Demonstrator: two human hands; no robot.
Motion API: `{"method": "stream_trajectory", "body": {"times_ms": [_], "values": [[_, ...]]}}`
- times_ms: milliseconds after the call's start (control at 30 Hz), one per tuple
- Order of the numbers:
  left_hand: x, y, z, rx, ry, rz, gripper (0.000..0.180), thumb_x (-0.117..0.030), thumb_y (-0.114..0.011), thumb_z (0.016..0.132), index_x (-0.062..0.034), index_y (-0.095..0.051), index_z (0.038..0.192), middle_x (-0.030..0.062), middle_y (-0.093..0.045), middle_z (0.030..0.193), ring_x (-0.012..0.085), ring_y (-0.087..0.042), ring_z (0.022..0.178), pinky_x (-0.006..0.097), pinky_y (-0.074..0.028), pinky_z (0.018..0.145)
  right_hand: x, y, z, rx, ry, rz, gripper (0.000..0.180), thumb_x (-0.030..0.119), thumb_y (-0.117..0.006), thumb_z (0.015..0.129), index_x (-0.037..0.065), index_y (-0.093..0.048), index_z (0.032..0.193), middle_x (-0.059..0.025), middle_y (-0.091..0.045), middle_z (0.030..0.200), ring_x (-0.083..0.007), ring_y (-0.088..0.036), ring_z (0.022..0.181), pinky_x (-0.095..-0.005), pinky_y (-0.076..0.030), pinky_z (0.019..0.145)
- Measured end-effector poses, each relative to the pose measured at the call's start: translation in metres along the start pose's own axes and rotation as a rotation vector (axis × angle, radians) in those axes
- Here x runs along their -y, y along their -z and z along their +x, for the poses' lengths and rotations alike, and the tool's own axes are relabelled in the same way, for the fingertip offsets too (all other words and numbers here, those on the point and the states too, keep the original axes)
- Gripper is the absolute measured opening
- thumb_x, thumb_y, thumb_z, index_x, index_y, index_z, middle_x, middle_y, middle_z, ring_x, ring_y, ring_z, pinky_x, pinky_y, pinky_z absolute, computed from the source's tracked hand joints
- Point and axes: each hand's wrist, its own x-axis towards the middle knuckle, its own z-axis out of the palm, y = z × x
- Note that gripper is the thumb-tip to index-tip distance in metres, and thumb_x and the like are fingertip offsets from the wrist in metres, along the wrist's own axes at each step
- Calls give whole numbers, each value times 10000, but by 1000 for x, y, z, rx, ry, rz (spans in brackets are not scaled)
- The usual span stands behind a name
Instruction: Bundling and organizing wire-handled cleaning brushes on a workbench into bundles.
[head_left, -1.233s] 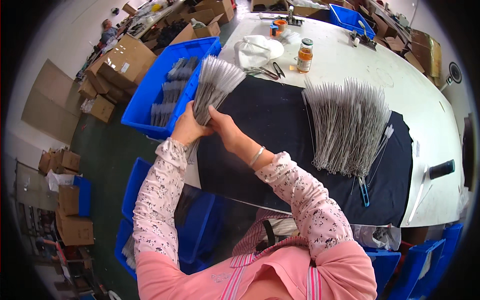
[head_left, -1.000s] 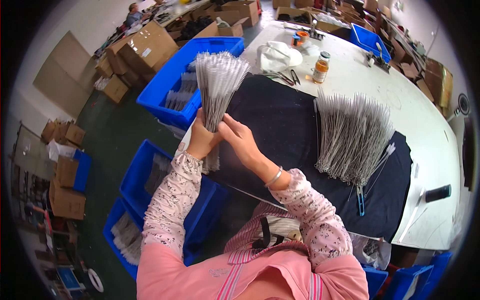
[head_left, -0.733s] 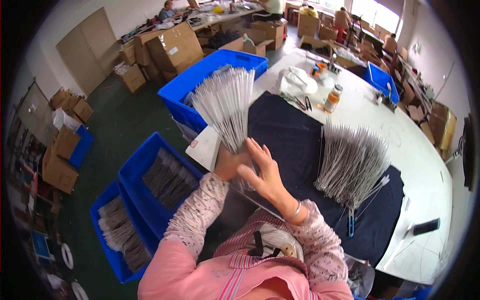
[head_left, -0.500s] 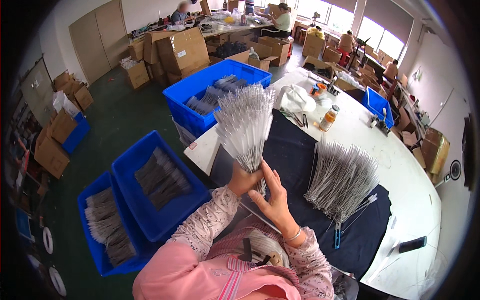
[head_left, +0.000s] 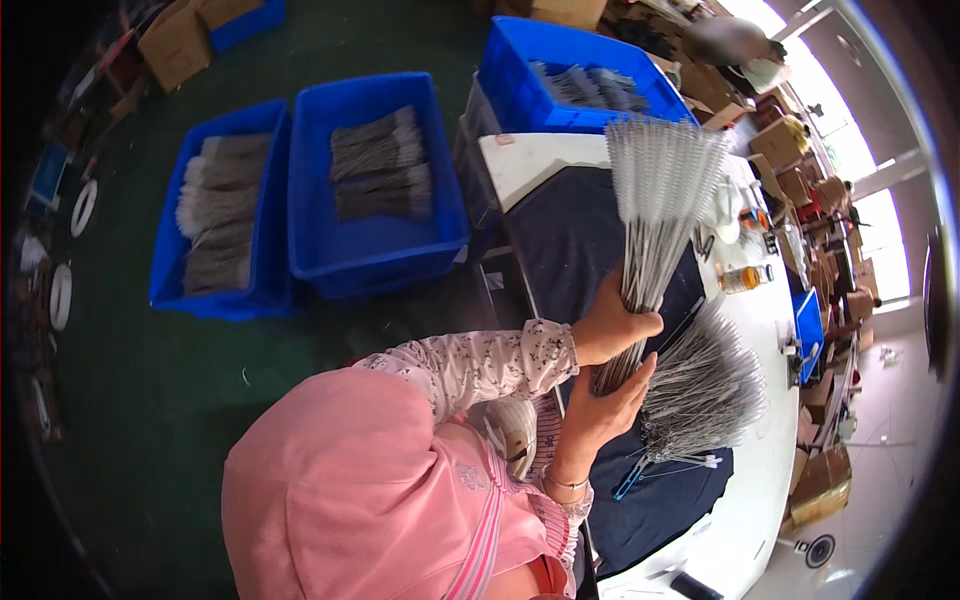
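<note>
My left hand (head_left: 612, 322) is closed around the wire stems of a thick bundle of wire brushes (head_left: 668, 165). Their pale bristle heads fan out at the top. Just below it, my right hand (head_left: 600, 412) cups the lower stem ends, its fingers stretched out and its thumb on the other side. A large pile of similar brushes (head_left: 705, 385) lies on a dark cloth (head_left: 565, 225) to the right of my hands. At the pile's near edge is a blue-handled tool (head_left: 630, 480), its working end partly hidden.
Two blue bins (head_left: 372, 262) (head_left: 215, 305) with brushes stand to the left. Another blue bin (head_left: 520, 65) with brushes is beyond the white table's (head_left: 520, 150) far corner. A bottle of orange liquid (head_left: 745, 278) and a black object (head_left: 695, 588) are on the table. A person sits farther back.
My view has turned, so the bins and table appear shifted. The bundle stays in my left hand and now leans right; my right hand has come under the stem ends from beside them.
</note>
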Motion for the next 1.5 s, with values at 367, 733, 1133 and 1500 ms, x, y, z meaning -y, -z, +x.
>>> {"method": "stream_trajectory", "body": {"times_ms": [367, 733, 1133, 1500], "values": [[-84, 142, 8, -25, -48, 611, 760, -76, -663, 574, 11, -396, 1280, 157, -516, 1198, 230, -481, 1119, 324, -360, 959, 18, -47, 3, 564, 369, 493, 770, 327, -767, 656, -70, -440, 1228, -226, -515, 1206, -395, -456, 1167, -462, -354, 986], [-107, 413, 53, -156, 176, 1968, 683, -135, -653, 640, -97, -393, 1270, 185, -619, 1013, 381, -601, 890, 450, -494, 733, 51, -238, 126, 525, 628, 343, 577, 342, -689, 721, 20, -515, 1168, -154, -589, 1108, -344, -456, 1169, -462, -334, 991], [22, 589, 51, 336, 240, 2470, 467, -116, -524, 802, -153, -438, 1260, 106, -601, 868, 254, -627, 691, 378, -503, 595, 54, -281, 108, 607, 476, 212, 580, 321, -652, 750, 140, -488, 1276, -33, -455, 1349, -259, -343, 1301, -448, -224, 1088], [133, 559, 88, 273, 914, 2255, 1071, -421, -757, 689, -253, -30, 1456, 212, 30, 1488, 475, -52, 1339, 695, -252, 942, 46, -274, 112, 719, 406, 98, 592, 290, -670, 729, 168, -495, 1281, -24, -447, 1359, -247, -338, 1309, -450, -217, 1093]]}}
